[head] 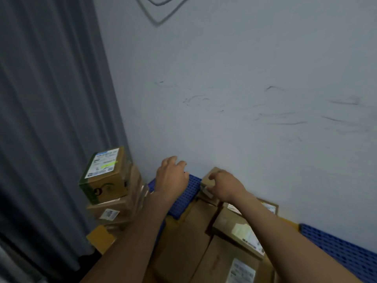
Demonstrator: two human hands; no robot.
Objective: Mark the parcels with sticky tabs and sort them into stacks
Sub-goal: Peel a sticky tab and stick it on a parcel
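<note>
Cardboard stack [106, 193] at left of frame, top box carrying a green tab [110, 165]. Right hand [226, 187] fingers grasp small parcel [207, 180] mid-frame. Left hand [171, 177] relaxed, empty. Lower-centre parcels [183, 242] seemingly unsorted.
</note>
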